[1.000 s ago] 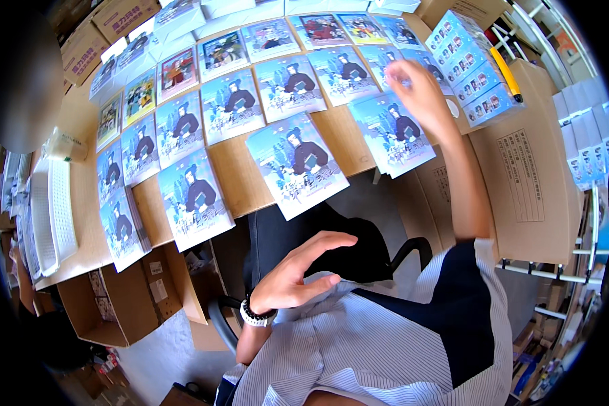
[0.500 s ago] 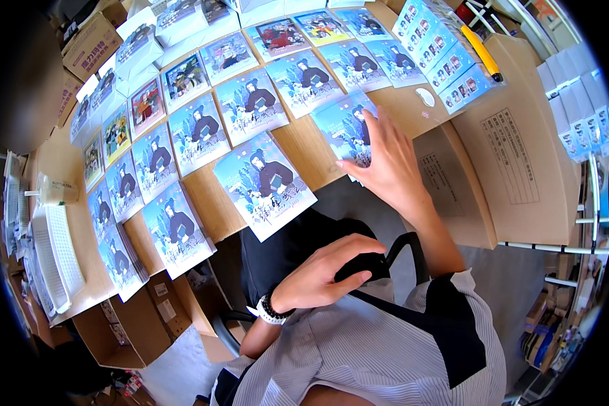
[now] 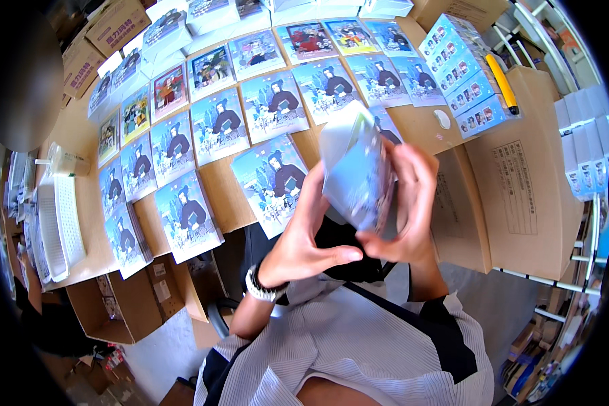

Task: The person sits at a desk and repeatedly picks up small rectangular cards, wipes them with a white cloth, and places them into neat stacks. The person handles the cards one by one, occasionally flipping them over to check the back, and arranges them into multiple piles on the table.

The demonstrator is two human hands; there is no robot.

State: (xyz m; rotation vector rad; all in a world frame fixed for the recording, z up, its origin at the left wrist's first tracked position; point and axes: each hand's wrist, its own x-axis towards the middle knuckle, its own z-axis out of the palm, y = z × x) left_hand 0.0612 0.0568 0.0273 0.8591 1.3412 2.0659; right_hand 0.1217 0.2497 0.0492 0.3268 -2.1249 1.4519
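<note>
Blue-and-white and slightly blurred, a flat illustrated packet [image 3: 356, 166] sits lifted between my two hands, above the near edge of the brown work table [image 3: 231, 195]. My left hand [image 3: 304, 238], a watch [image 3: 262, 287] on its wrist, curls around the packet's lower left side with the thumb stretched across beneath it; my right hand [image 3: 407, 203] clasps its right edge, fingers bent over the face. Rows of matching illustrated packets [image 3: 218, 126] cover the table to the left and far side. A stack of small blue boxes [image 3: 461, 73] stands far right, beside a yellow cutter [image 3: 502, 82] lying on a large cardboard carton [image 3: 531, 193]. White trays [image 3: 59, 223] sit at the table's left end.
</note>
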